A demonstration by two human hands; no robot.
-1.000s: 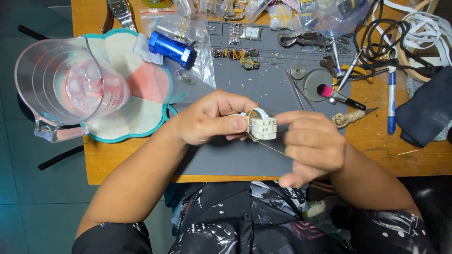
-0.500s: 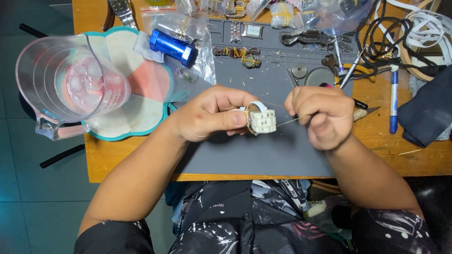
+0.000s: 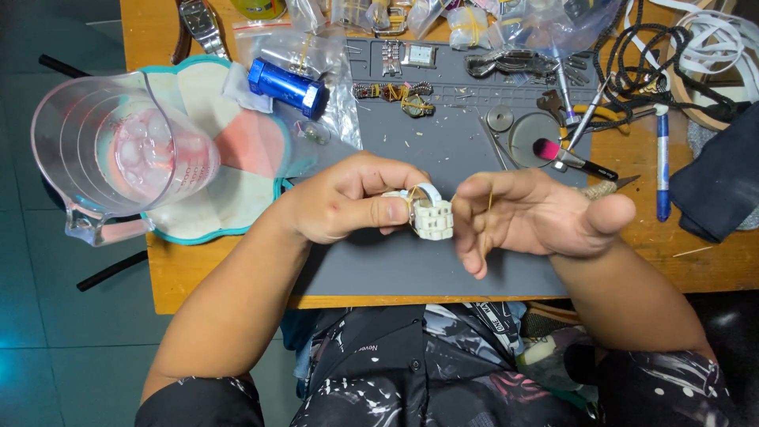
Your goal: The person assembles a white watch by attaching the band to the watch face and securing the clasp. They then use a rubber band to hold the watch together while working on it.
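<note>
The left hand (image 3: 348, 202) grips a white linked watch bracelet (image 3: 428, 212) between thumb and fingers, holding it above the grey mat (image 3: 411, 261) on the worktop (image 3: 198, 269). The right hand (image 3: 538, 213) sits just beside the bracelet, palm open, forefinger and thumb pinching a thin stick (image 3: 488, 217). A clear plastic jug (image 3: 118, 154) stands well to the left; a blue cylinder (image 3: 286, 85) lies behind, and a pink-tipped brush (image 3: 565, 158) to the right.

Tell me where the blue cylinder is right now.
In the head view, the blue cylinder lies upper left on a clear bag, between the pitcher and the grey mat.
</note>
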